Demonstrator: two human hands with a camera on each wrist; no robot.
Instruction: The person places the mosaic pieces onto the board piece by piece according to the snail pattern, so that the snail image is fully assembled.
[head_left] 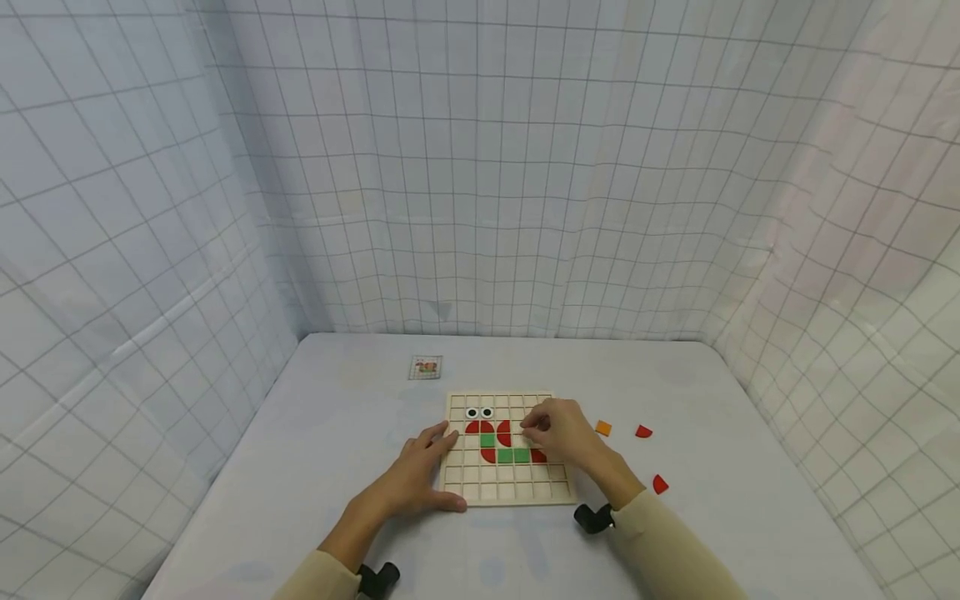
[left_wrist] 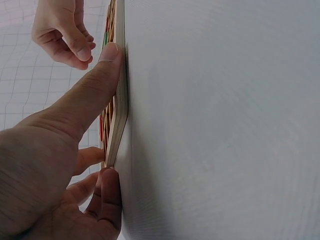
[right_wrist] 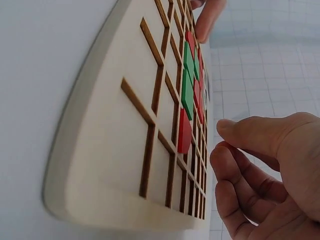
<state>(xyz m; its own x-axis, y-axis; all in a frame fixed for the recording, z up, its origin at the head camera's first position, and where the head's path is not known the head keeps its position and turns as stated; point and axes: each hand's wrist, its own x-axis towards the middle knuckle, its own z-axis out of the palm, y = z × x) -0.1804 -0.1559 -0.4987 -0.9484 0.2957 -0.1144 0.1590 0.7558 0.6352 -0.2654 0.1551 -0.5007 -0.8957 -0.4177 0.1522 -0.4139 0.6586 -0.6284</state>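
Note:
A light wooden grid board (head_left: 510, 490) lies on the table with red and green tiles in its middle squares. Two round eye pieces (head_left: 480, 412) sit in an upper row. My left hand (head_left: 415, 477) steadies the board's near left corner, thumb (left_wrist: 97, 77) laid along the near edge and the other fingers spread at the left side. Above the board's right half hovers my right hand (head_left: 558, 429), its fingers bent. In the right wrist view, a small gap shows between thumb (right_wrist: 245, 131) and forefinger, with nothing visible in it. A red quarter-round tile (right_wrist: 184, 132) lies in a square nearby.
To the board's right lie an orange square tile (head_left: 603, 427) and two red quarter-round tiles, one farther back (head_left: 643, 432) and one nearer (head_left: 660, 484). A small picture card (head_left: 425, 367) lies behind the board. White gridded curtains (head_left: 480, 208) stand around the table.

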